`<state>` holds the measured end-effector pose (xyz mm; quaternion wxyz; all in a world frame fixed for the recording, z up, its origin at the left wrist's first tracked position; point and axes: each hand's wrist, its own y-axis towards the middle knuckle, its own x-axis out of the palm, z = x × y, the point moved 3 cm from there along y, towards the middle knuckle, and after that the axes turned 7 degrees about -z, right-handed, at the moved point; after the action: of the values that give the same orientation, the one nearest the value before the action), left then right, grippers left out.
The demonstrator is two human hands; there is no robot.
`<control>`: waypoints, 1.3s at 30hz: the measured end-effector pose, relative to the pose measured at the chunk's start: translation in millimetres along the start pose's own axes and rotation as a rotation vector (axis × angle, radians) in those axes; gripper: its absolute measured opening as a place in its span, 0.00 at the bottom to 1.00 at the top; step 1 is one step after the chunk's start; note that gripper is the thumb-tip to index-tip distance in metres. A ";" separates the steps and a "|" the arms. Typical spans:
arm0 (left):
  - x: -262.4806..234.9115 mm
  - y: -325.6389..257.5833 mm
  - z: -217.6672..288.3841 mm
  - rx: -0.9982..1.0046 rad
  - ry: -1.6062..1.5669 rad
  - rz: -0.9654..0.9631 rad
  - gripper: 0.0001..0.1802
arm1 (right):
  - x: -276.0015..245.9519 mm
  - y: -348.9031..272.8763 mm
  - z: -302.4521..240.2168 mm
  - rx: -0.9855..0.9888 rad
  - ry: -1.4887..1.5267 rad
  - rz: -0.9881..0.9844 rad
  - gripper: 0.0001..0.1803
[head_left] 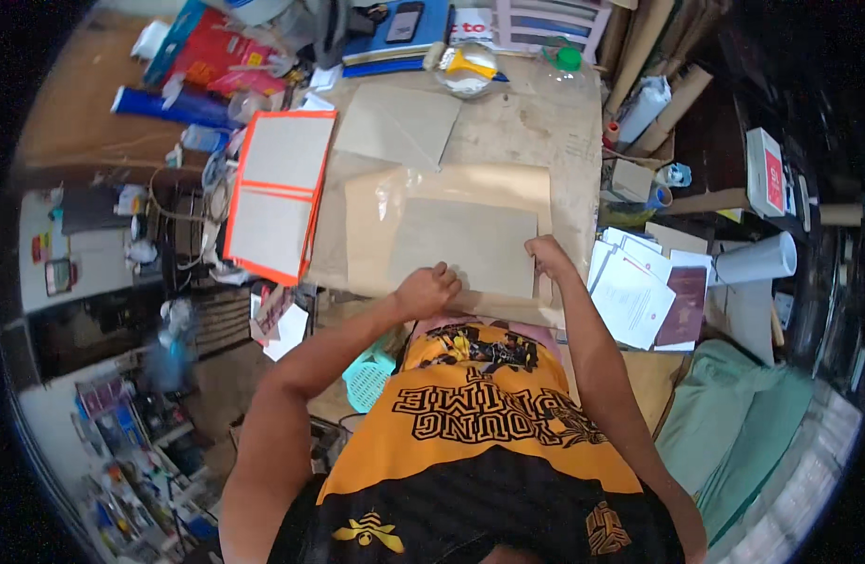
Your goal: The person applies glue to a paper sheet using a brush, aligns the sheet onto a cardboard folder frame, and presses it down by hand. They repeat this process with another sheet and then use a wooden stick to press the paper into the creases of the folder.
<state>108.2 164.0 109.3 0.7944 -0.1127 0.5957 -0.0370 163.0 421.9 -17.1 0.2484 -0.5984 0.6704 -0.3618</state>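
A grey rectangular board [470, 235] lies on a larger tan sheet [368, 211] near the front edge of the wooden table. My left hand [428, 291] is closed at the board's near edge, its fingers curled over it. At the board's right edge my right hand [548, 254] is also closed, with thumb and fingers bent together. Whatever either hand pinches is hidden from this view. A second grey board [399, 124] lies just beyond the tan sheet. To the left rests a stack of grey panels with orange borders [277, 197].
At the back are a jar with a yellow-handled brush [468, 68], a green-capped bottle [567, 70] and a phone [405, 23] on blue books. White papers [630, 291] and a maroon folder [681, 305] sit at the right. A blue roll [169, 106] lies far left.
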 end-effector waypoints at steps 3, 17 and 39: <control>-2.1 -5.8 -0.9 -0.071 0.057 0.035 0.10 | -1.2 6.9 4.2 0.056 0.045 -0.052 0.05; -102.4 -91.5 -123.1 -0.668 -0.184 0.833 0.05 | 81.2 -28.5 20.6 -0.678 -0.898 0.163 0.36; 112.2 -108.8 -205.3 -1.193 -0.874 0.244 0.07 | 107.4 -28.5 8.0 -0.193 -1.156 0.494 0.31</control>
<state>-47.4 8.9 -26.0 0.7611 -0.4620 0.1533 0.4287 169.7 314.3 11.0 0.5912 -0.5445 0.5759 0.1497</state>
